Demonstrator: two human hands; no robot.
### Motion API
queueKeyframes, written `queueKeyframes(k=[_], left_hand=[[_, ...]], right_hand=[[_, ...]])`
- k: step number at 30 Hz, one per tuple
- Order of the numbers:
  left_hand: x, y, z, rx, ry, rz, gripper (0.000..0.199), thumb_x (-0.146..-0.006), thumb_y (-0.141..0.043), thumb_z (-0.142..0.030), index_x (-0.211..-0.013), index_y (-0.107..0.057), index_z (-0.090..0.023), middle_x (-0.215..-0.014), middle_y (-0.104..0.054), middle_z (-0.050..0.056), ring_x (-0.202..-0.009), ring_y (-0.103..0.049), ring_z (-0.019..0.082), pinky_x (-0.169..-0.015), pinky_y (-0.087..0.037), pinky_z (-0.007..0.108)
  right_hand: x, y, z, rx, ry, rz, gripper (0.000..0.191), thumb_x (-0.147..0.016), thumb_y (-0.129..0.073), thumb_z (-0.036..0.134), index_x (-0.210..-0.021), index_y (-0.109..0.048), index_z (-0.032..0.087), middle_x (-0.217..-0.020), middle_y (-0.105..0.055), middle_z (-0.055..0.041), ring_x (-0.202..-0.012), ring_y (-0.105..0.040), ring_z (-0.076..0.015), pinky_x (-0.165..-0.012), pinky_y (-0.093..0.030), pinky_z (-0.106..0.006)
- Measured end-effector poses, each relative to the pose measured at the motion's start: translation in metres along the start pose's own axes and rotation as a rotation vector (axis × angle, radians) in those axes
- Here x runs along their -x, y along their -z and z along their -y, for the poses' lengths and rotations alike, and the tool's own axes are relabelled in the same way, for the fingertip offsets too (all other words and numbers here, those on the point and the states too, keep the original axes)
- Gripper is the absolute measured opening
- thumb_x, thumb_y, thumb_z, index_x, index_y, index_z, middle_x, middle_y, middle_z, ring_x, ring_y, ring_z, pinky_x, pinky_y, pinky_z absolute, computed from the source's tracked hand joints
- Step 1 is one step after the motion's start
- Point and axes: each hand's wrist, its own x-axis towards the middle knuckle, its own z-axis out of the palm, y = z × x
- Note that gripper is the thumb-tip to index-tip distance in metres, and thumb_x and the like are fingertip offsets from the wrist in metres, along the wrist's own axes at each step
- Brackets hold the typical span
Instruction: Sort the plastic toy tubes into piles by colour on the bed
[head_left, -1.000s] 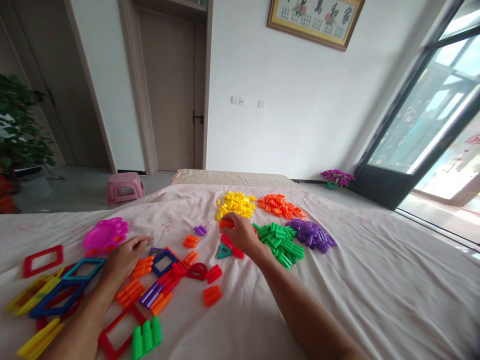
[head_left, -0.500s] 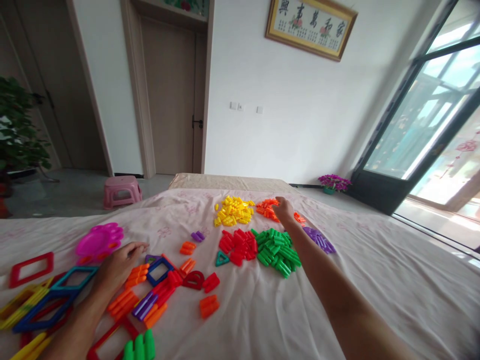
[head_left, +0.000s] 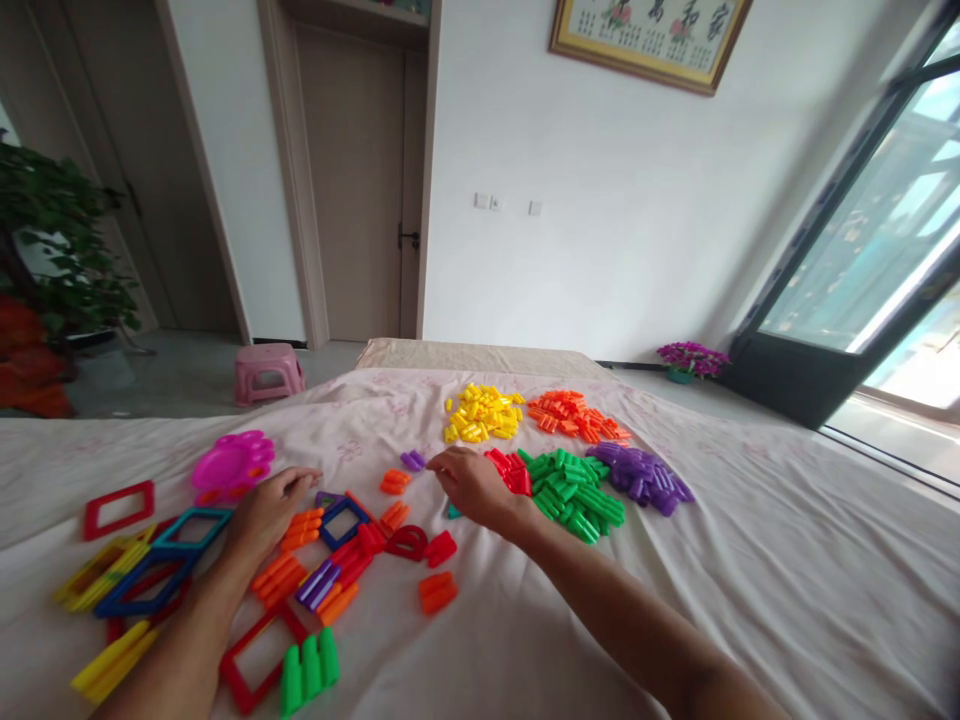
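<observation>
My left hand [head_left: 274, 508] rests low over the cloth at the left, fingers loosely bent and apart, with nothing visible in them. Beside it lie orange connected tubes [head_left: 301, 528] and a blue square frame [head_left: 343, 522]. A magenta paw-shaped tray [head_left: 225, 462] with orange pieces is just behind it. My right hand [head_left: 474, 487] stretches leftward, fingertips close to a small purple tube piece [head_left: 412, 460] but apart from it; no held thing shows. It partly covers the red tube pile [head_left: 511, 472] and a teal triangle [head_left: 454, 511].
Farther back are yellow [head_left: 484, 414] and orange tube piles [head_left: 574, 414]. Green [head_left: 574, 490] and purple tube piles [head_left: 641, 475] lie to the right. Several flat frames, including a red one [head_left: 120, 510], and loose tubes spread across the left. A pink stool [head_left: 270, 374] stands beyond the cloth.
My right hand has moved from the orange pile left and nearer, past the red pile toward the small purple piece. My left hand stays beside the tray. The view has shifted slightly.
</observation>
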Motion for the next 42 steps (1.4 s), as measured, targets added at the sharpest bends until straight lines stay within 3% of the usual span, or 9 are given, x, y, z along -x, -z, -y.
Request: queueKeyframes(k=[4, 8, 14, 18, 23, 26, 34, 38, 42], left_hand=[[0.002, 0.001, -0.003, -0.004, -0.005, -0.001, 0.041, -0.084, -0.048, -0.05, -0.104, -0.072, -0.024, -0.106, -0.076, 0.002, -0.104, -0.069, 0.022, -0.089, -0.05, 0.026], [0.004, 0.003, -0.006, -0.005, -0.004, 0.005, 0.04, -0.085, -0.048, -0.051, -0.103, -0.072, -0.024, -0.107, -0.076, 0.002, -0.104, -0.069, 0.022, -0.089, -0.05, 0.027], [0.002, 0.003, -0.005, -0.01, 0.004, 0.008, 0.038, -0.084, -0.05, -0.048, -0.103, -0.072, -0.024, -0.107, -0.077, 0.002, -0.104, -0.069, 0.023, -0.088, -0.051, 0.028], [0.001, 0.003, -0.004, 0.004, 0.006, 0.015, 0.037, -0.084, -0.05, -0.049, -0.103, -0.072, -0.025, -0.105, -0.077, 0.002, -0.104, -0.069, 0.023, -0.088, -0.051, 0.027], [-0.001, 0.002, 0.001, 0.003, 0.004, 0.028, 0.038, -0.084, -0.051, -0.049, -0.105, -0.072, -0.025, -0.111, -0.076, 0.002, -0.107, -0.068, 0.022, -0.091, -0.05, 0.027], [-0.002, 0.001, 0.004, -0.021, 0.009, 0.028, 0.037, -0.084, -0.05, -0.049, -0.104, -0.072, -0.026, -0.112, -0.075, 0.002, -0.108, -0.068, 0.023, -0.09, -0.05, 0.027], [-0.002, 0.0, 0.004, -0.012, 0.002, 0.015, 0.037, -0.082, -0.051, -0.049, -0.101, -0.073, -0.026, -0.107, -0.077, 0.003, -0.104, -0.069, 0.024, -0.087, -0.052, 0.026], [-0.001, 0.001, 0.001, 0.008, 0.005, 0.002, 0.036, -0.081, -0.052, -0.048, -0.099, -0.073, -0.026, -0.105, -0.077, 0.003, -0.103, -0.07, 0.023, -0.086, -0.052, 0.027], [0.0, 0.002, -0.003, 0.01, 0.009, 0.009, 0.036, -0.082, -0.051, -0.048, -0.101, -0.073, -0.026, -0.107, -0.077, 0.003, -0.105, -0.069, 0.023, -0.088, -0.052, 0.027]], right_hand=[[-0.02, -0.029, 0.026, 0.074, -0.028, 0.109, 0.031, -0.094, -0.05, 0.025, -0.122, -0.064, 0.023, -0.117, -0.067, -0.008, -0.104, -0.065, -0.0204, -0.084, -0.05, -0.029], [-0.04, -0.055, 0.033, 0.165, -0.051, 0.182, 0.025, -0.094, -0.054, 0.029, -0.114, -0.065, 0.02, -0.111, -0.067, -0.0117, -0.104, -0.064, -0.0252, -0.082, -0.051, -0.035], [-0.044, -0.063, 0.033, 0.17, -0.057, 0.206, 0.033, -0.088, -0.063, 0.029, -0.119, -0.061, 0.019, -0.118, -0.062, -0.013, -0.108, -0.061, -0.0248, -0.087, -0.05, -0.035], [-0.035, -0.048, 0.03, 0.109, -0.061, 0.199, 0.046, -0.08, -0.069, 0.027, -0.124, -0.058, 0.023, -0.123, -0.059, -0.0093, -0.099, -0.064, -0.0225, -0.08, -0.05, -0.031], [-0.014, -0.009, 0.012, 0.023, -0.04, -0.014, 0.037, -0.083, -0.067, 0.024, -0.12, -0.061, 0.024, -0.116, -0.06, -0.0052, -0.096, -0.063, -0.0184, -0.08, -0.048, -0.027], [-0.005, 0.024, -0.021, 0.065, -0.121, -0.126, 0.036, -0.083, -0.067, 0.023, -0.119, -0.063, 0.023, -0.116, -0.061, -0.0062, -0.097, -0.062, -0.0188, -0.083, -0.047, -0.028], [0.004, 0.115, -0.141, 0.308, -0.625, -0.437, 0.045, -0.083, -0.06, 0.017, -0.128, -0.061, 0.018, -0.124, -0.06, -0.0128, -0.107, -0.062, -0.0232, -0.09, -0.047, -0.03], [0.008, 0.115, -0.149, 0.256, -0.602, -0.505, 0.04, -0.082, -0.058, 0.014, -0.121, -0.066, 0.018, -0.12, -0.064, -0.0099, -0.1, -0.064, -0.0197, -0.09, -0.047, -0.029], [0.01, 0.073, -0.109, 0.12, -0.392, -0.372, 0.029, -0.082, -0.059, 0.013, -0.108, -0.071, 0.019, -0.106, -0.071, -0.0056, -0.085, -0.066, -0.0157, -0.082, -0.049, -0.027]])
